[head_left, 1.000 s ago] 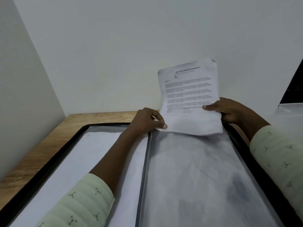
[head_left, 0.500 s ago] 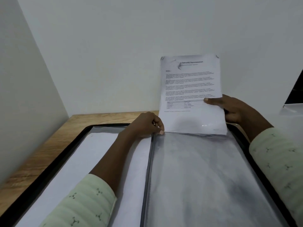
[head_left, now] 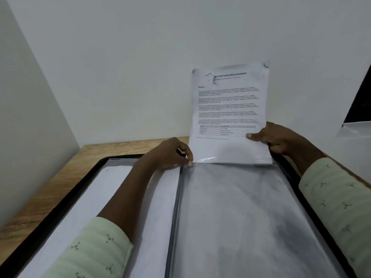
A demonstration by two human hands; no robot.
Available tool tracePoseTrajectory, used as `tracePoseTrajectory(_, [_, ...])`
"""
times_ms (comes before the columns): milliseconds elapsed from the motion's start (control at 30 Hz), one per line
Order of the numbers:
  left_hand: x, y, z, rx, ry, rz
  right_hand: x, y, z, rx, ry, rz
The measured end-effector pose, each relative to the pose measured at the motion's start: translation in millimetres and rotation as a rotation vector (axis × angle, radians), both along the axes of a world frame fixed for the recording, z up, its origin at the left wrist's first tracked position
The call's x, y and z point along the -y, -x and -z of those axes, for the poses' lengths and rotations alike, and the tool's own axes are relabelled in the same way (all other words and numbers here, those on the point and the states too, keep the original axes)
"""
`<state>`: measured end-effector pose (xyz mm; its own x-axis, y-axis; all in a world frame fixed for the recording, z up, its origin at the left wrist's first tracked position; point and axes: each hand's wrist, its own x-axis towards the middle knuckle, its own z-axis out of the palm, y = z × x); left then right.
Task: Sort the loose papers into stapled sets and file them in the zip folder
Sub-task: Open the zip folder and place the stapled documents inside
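Indoors, wooden desk (head_left: 60,177), white walls (head_left: 140,57), right hand (head_left: 277,139) gripping papers (head_left: 228,109), left hand (head_left: 166,155) pinching zip folder sleeve (head_left: 241,217).

Two hands: the left hand (head_left: 166,155) and the right hand (head_left: 275,139). One printed paper set (head_left: 228,109) between them. One folder (head_left: 84,177) beneath both, holding one white sheet (head_left: 90,197) under the left forearm and one clear pocket (head_left: 241,217) nearer the right. One bench (head_left: 50,187).
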<state>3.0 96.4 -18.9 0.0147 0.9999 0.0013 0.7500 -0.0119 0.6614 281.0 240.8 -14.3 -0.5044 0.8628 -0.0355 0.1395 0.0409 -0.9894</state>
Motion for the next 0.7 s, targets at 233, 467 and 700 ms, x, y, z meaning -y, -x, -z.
tracePoseTrajectory(233, [-1,7,6,0.171,-0.028,-0.057,-13,-1,2,-0.143,0.053,0.040])
tracePoseTrajectory(467, [-3,1,1,-0.101,-0.008,-0.124,-12,-5,-1,-0.084,0.037,-0.162])
tracePoseTrajectory(700, [-3,2,0,-0.054,-0.005,-0.113,-14,-12,-4,-0.025,-0.039,-0.206])
